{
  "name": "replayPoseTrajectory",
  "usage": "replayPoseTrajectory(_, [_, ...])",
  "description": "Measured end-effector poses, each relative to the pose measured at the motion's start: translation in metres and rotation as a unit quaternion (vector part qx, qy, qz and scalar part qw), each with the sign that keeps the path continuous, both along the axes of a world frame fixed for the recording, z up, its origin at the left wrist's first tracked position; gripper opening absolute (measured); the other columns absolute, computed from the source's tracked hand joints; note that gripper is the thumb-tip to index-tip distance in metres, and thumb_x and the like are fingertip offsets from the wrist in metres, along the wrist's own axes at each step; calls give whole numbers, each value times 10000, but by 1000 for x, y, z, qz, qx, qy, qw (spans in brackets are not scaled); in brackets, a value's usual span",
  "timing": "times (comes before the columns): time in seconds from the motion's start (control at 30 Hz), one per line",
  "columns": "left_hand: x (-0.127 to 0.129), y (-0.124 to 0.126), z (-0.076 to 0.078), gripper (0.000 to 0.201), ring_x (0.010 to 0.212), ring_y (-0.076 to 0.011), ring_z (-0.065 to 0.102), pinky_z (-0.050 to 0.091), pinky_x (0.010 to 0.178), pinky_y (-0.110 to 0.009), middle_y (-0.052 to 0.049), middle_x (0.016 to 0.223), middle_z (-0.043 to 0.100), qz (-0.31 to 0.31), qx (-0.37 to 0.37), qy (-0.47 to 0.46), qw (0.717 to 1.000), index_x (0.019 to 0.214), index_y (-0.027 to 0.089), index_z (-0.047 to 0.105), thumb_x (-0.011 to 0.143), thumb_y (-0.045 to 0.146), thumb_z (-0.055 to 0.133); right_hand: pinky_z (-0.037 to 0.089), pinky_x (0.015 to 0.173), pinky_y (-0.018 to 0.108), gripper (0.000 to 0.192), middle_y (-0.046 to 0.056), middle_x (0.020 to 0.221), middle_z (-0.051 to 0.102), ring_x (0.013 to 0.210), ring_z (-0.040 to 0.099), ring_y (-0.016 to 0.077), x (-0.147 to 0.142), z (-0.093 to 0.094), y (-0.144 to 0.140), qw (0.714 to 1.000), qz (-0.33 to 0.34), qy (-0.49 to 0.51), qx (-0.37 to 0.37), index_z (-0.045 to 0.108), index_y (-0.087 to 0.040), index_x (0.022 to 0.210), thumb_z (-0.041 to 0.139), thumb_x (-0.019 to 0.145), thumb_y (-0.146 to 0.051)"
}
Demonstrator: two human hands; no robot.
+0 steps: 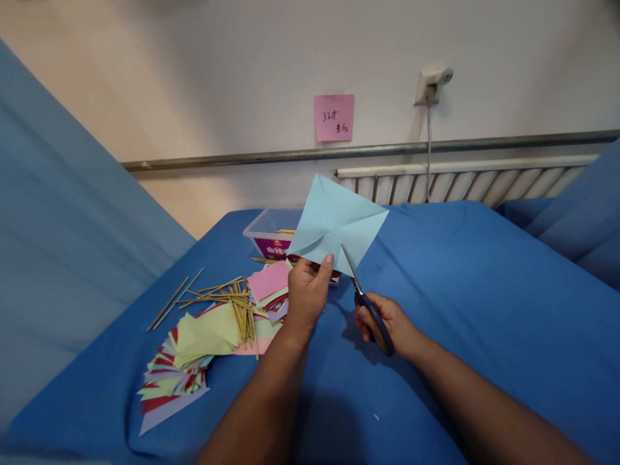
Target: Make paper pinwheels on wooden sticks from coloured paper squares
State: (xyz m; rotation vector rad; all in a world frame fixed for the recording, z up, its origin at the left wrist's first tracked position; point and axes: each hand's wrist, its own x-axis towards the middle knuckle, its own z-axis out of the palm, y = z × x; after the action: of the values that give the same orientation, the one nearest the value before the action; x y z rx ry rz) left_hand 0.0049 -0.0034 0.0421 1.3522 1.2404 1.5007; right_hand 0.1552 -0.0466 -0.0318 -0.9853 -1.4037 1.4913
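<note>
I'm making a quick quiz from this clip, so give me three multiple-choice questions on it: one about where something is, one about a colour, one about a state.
1. Where does the clear plastic box stand?
A. on the blue cloth, behind the held paper
B. on the radiator
C. in the left hand

2. What colour is the paper held up by the left hand?
A. pink
B. light blue
C. yellow

3. How are the scissors in the right hand?
A. lying on the cloth
B. blades at the paper's lower edge
C. stuck in the stick pile

Answers:
1 A, the box sits on the cloth past the paper.
2 B, the sheet is pale blue.
3 B, the blades meet the sheet's bottom edge.
</note>
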Motion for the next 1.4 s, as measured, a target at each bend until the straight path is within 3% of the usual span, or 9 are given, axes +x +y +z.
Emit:
replayPoseTrajectory(0.6, [2, -2, 2, 319, 559, -180, 646, 486, 521, -260, -49, 631, 680, -7, -6, 2, 1000, 841, 113, 644, 732, 410, 683, 385, 454, 218, 347, -23, 632, 556, 465, 517, 84, 0, 0, 0, 1000, -8, 12, 2, 519, -173, 781, 571, 819, -514])
replayPoseTrajectory(1.03, [0, 0, -1, 377, 639, -195, 668, 513, 594, -292, -70, 741, 709, -22, -6, -13, 1000, 921, 115, 647, 728, 438, 680, 388, 418, 209, 288, -34, 607, 545, 427, 510, 77, 1, 0, 1, 1000, -14, -6, -6, 494, -180, 735, 572, 833, -440])
replayPoseTrajectory(1.4, [1, -3, 5, 347, 562, -197, 658, 484, 515, -265, -58, 626, 684, -14, -29, 3, 999, 825, 117, 646, 717, 444, 689, 397, 461, 220, 307, -24, 625, 562, 473, 527, 88, 1, -3, 1, 1000, -19, -9, 21, 513, -180, 766, 574, 832, -474])
